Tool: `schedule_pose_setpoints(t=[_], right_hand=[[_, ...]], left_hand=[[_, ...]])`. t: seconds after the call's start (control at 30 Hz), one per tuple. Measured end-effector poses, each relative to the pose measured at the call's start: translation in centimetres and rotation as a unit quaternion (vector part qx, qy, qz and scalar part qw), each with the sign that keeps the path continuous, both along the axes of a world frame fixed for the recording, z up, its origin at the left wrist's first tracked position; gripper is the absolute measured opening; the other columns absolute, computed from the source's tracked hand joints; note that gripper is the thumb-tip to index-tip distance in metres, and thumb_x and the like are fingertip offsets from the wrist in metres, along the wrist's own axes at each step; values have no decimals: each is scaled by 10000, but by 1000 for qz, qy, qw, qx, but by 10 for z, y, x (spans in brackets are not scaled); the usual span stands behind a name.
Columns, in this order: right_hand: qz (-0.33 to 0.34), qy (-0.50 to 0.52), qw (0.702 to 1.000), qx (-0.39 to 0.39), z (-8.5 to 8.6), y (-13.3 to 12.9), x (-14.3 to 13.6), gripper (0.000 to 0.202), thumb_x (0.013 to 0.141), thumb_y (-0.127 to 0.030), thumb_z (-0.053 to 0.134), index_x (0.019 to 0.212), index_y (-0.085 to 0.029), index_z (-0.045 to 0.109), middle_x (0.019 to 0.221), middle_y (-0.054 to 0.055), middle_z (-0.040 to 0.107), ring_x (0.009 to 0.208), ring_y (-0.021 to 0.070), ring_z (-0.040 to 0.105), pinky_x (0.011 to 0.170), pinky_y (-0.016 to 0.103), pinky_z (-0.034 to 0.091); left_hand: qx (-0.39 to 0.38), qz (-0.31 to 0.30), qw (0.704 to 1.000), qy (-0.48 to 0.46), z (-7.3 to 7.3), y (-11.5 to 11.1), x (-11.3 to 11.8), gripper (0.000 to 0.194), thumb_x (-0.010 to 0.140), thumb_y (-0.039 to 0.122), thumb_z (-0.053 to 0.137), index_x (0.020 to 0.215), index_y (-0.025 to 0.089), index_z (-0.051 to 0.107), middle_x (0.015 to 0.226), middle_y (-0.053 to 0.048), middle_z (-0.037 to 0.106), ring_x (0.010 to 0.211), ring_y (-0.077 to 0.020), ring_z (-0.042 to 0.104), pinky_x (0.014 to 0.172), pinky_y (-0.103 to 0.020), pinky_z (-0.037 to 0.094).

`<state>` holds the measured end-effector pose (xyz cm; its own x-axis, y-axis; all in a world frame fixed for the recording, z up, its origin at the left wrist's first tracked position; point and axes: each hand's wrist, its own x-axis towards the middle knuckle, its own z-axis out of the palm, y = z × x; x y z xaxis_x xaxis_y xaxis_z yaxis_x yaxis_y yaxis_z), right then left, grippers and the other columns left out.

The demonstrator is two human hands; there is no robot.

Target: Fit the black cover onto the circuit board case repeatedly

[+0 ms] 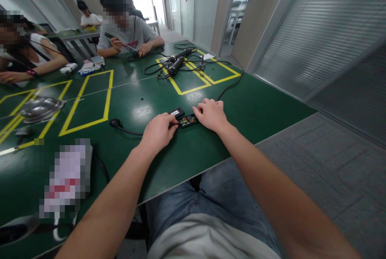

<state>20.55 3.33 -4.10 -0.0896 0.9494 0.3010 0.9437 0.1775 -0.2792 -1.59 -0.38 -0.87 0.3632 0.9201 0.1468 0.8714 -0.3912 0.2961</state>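
Note:
An opened black power adapter (188, 121) lies on the green table in front of me, its circuit board and copper-coloured round parts showing. My left hand (159, 130) pinches its left end, where a cord leads off to a black plug (115, 123). My right hand (211, 115) is closed over the other end, with its fingertips partly hidden. Another black cable (229, 87) runs from behind my right hand toward the back. Just beyond the circuit board rests a black case half (177, 112) with a white label, close to my left fingers.
Electric screwdrivers (177, 62) with tangled cords lie inside yellow tape outlines farther back. A metal bowl (42, 108) and a pixelated object (66, 178) are at left. Across the table a person (129, 33) holds a screwdriver; another person (39, 54) sits far left. The table edge (286, 129) slants at right.

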Motion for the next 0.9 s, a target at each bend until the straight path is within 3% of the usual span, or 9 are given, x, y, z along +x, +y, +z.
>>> schedule_pose_setpoints(t=[0.2, 0.33, 0.43, 0.5, 0.57, 0.67, 0.77, 0.9], right_hand=[[21, -30, 999, -1, 0, -1, 0, 435, 1108, -400, 458, 849, -226, 762, 1050, 122, 730, 1027, 297, 617, 924, 452, 360], [35, -39, 999, -2, -1, 0, 2, 428, 1110, -379, 455, 849, -222, 756, 1034, 118, 728, 1000, 285, 620, 893, 428, 372], [36, -39, 999, -5, -2, 2, 4, 413, 1107, -373, 474, 839, -220, 748, 1017, 112, 718, 1002, 286, 626, 879, 420, 383], [39, -37, 999, -8, -2, 2, 5, 408, 1107, -365, 481, 827, -220, 740, 1006, 107, 711, 1001, 282, 631, 867, 410, 395], [45, -32, 998, -11, -2, 2, 5, 411, 1108, -358, 482, 809, -224, 731, 996, 103, 706, 989, 273, 636, 857, 398, 409], [54, -23, 998, -11, -3, 2, 5, 425, 1109, -357, 476, 780, -230, 714, 968, 97, 699, 961, 261, 637, 854, 383, 429], [56, -6, 998, -6, -4, 3, 7, 432, 1112, -366, 450, 785, -235, 701, 950, 93, 704, 951, 255, 639, 863, 369, 443], [54, 68, 996, -12, -4, 6, 11, 462, 1123, -343, 332, 826, -243, 672, 957, 86, 729, 933, 242, 654, 861, 348, 446]], left_hand=[[-2, -30, 1000, 1, 1, 3, -3, 140, 988, 210, 676, 1060, 231, 794, 1131, -94, 764, 1054, -300, 711, 948, -450, 591], [58, -67, 996, -27, -5, 5, -3, 136, 985, 272, 684, 929, 226, 799, 1289, -108, 708, 1155, -307, 642, 1080, -511, 548], [90, -21, 993, -68, -13, 9, 0, 153, 990, 301, 678, 930, 223, 795, 1349, -112, 669, 1180, -297, 634, 1142, -530, 519], [96, 30, 990, -95, -20, 13, 0, 168, 974, 279, 697, 1112, 237, 782, 1371, -114, 679, 1269, -315, 621, 1158, -523, 515], [72, 71, 989, -105, -24, 19, -1, 343, 947, 254, 731, 1291, 250, 726, 1368, -114, 715, 1289, -329, 633, 1145, -523, 523], [31, 99, 989, -102, -26, 25, -4, 415, 955, 229, 724, 1367, 249, 686, 1289, -106, 773, 1193, -322, 689, 1098, -510, 544], [54, 78, 989, -113, -21, 23, -3, 349, 985, 247, 684, 1333, 237, 713, 1280, -106, 757, 1172, -306, 685, 1091, -487, 544], [80, -17, 987, -135, -14, 12, 4, 402, 1010, 250, 638, 1408, 223, 690, 1304, -107, 714, 1233, -288, 647, 1127, -466, 527]])
